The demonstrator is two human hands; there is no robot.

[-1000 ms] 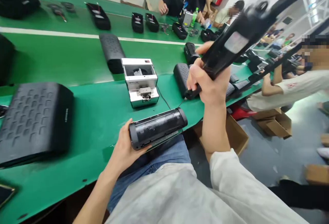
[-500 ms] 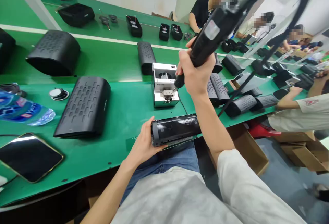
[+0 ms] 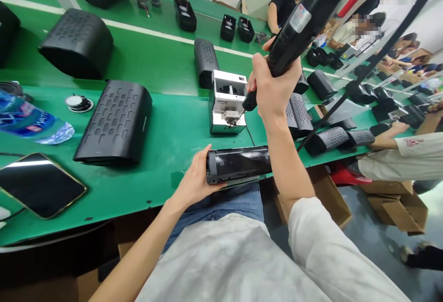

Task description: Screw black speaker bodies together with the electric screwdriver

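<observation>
My right hand (image 3: 275,82) is wrapped round a black electric screwdriver (image 3: 289,41), which slants down to the left. Its bit end is at the front of a small white-and-silver screw feeder (image 3: 228,103) on the green bench. My left hand (image 3: 195,172) grips the left end of a black speaker housing (image 3: 238,163), lying on its side at the bench's front edge. My right forearm covers the housing's right end. Whether a screw sits on the bit is too small to make out.
Left of the feeder stands a black speaker with a patterned grille (image 3: 116,124). A phone (image 3: 41,184), a plastic water bottle (image 3: 34,119) and a round speaker driver (image 3: 79,103) lie at the far left. More speakers (image 3: 328,139) line the right side, where a co-worker's arm (image 3: 391,135) reaches in.
The camera view has tilted, so the bench things sit a little higher in the picture. Both hands keep their holds, and the bit stays at the feeder's front.
</observation>
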